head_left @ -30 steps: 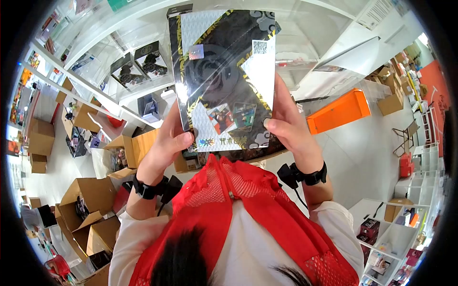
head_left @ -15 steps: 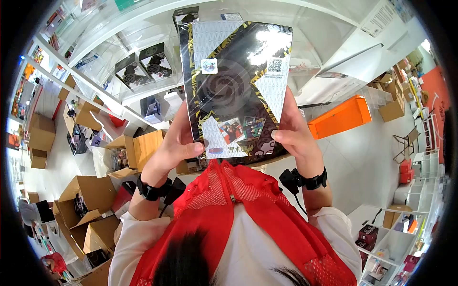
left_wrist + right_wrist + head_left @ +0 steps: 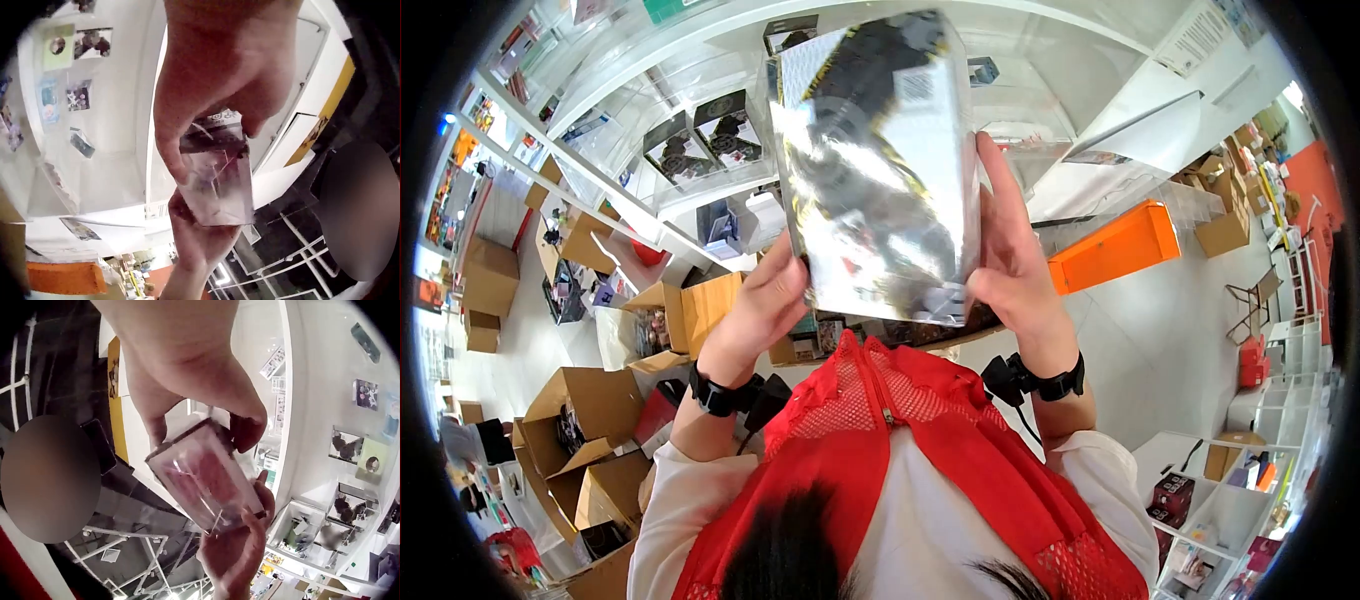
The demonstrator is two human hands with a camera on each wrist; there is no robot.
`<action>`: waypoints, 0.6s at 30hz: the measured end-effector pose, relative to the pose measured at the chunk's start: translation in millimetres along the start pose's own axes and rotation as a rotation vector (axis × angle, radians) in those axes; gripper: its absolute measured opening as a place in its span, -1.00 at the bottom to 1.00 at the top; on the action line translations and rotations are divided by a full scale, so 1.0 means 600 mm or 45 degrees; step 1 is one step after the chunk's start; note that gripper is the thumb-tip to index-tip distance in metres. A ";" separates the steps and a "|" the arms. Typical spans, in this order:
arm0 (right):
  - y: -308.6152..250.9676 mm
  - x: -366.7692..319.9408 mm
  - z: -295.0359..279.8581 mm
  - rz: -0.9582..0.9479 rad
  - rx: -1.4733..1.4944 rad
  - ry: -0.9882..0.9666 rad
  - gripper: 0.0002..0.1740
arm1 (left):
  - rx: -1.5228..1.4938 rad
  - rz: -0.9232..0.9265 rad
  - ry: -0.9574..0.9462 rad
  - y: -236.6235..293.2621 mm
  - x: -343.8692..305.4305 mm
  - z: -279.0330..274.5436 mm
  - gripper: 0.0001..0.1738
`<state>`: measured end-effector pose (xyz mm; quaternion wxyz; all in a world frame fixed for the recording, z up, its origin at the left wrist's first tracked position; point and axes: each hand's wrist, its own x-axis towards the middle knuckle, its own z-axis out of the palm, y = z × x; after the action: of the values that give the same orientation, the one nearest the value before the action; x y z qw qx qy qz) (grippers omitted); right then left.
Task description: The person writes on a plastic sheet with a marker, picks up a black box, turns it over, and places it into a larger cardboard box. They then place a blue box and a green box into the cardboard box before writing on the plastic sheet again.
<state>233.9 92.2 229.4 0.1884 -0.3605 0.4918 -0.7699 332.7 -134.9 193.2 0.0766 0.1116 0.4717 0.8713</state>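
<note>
Left hand (image 3: 755, 308) and right hand (image 3: 1022, 262) pinch the box (image 3: 878, 190), likely light, stiff and slippery, best held by its sides between thumbs and fingers.

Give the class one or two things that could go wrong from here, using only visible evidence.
The box has a glossy surface and is held between the left hand and right hand, so it might slip if either grip loosens. Glare washes out part of its printed face, so details could be misread.
</note>
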 end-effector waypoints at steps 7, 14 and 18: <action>-0.018 -0.004 0.026 0.035 -0.278 -0.039 0.18 | -0.283 0.001 0.127 -0.010 0.024 0.011 -0.39; -0.017 -0.012 0.031 -0.019 -0.635 -0.075 0.18 | -0.160 -0.048 0.164 -0.022 0.023 -0.003 -0.44; -0.018 -0.010 0.038 -0.202 -0.739 -0.063 0.10 | -0.194 -0.016 0.059 -0.029 0.022 -0.012 -0.48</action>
<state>255.2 86.7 242.7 0.0288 -0.4551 0.6567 -0.6006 318.8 -127.9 176.4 0.0793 0.0825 0.4065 0.9064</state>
